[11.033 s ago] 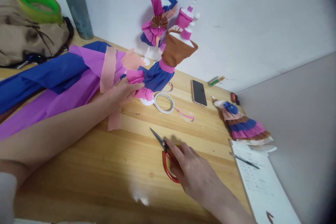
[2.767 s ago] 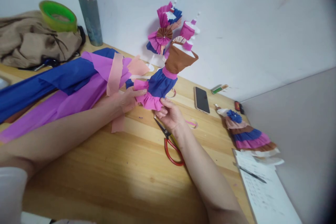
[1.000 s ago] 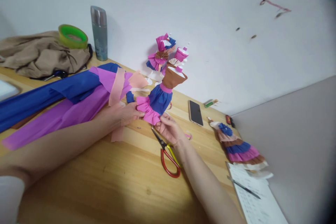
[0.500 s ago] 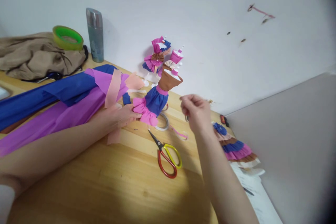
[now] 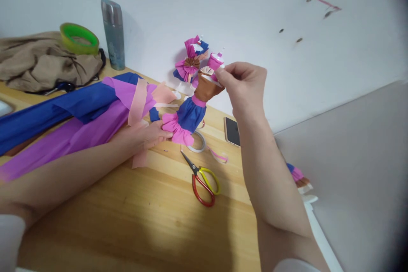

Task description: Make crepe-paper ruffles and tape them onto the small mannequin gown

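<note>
Dress [image 5: 191, 114] is pinched by left hand [image 5: 153, 134] below, right hand [image 5: 245, 87] above; tears could be caused by pulling.

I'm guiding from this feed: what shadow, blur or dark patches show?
Head view: a soft shadow darkens the wooden table below the scissors; head view: the upper right corner fades to black; head view: fine detail on the miniature dress looks soft.

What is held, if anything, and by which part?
The mannequin in a brown, blue and pink paper dress: left hand at the pink hem; right hand at its top, grip unclear.
</note>
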The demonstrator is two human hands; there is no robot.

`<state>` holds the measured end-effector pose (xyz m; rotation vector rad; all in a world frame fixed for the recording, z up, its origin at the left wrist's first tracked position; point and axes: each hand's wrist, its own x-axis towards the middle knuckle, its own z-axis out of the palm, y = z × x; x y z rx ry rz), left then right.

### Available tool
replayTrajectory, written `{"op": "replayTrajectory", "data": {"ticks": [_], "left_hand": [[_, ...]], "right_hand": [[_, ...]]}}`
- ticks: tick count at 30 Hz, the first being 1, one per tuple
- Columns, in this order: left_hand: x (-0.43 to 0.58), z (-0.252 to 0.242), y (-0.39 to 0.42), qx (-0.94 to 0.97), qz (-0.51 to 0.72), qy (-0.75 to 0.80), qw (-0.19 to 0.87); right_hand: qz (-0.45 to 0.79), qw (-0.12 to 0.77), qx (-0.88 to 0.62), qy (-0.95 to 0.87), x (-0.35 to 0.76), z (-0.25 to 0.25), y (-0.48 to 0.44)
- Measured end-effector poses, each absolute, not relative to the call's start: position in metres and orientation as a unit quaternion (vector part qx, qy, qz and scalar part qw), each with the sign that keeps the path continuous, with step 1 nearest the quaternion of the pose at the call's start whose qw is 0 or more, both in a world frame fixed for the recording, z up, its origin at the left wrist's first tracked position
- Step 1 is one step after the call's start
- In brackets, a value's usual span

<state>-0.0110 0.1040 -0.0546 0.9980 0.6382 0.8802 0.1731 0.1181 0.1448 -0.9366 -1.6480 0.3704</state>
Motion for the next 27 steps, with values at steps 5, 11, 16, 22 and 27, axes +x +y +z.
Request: {"op": "replayTrajectory", "data": {"ticks": [5,11,16,22,27], "left_hand": [[-0.009,-0.047,0.101,0.423,0.412,0.297,0.750],[-0.006,-0.040,0.097,0.398,0.412,0.267,0.775],[-0.012,-0.035,0.102,0.371,0.395,0.238,0.806],[-0.019,-0.030,0.106,0.342,0.360,0.224,0.839],[-0.011,-0.039,0.103,0.338,0.401,0.231,0.819]], "right_hand": [[0.165,0.600,-0.399,-0.673,0.184,0.144,0.125],[0.175,0.614,-0.399,-0.658,0.193,0.137,0.131],[0.159,0.622,-0.401,-0.654,0.193,0.134,0.133],[0.152,0.628,-0.405,-0.646,0.186,0.134,0.131],[0.154,0.642,-0.413,-0.628,0.179,0.135,0.124]]}}
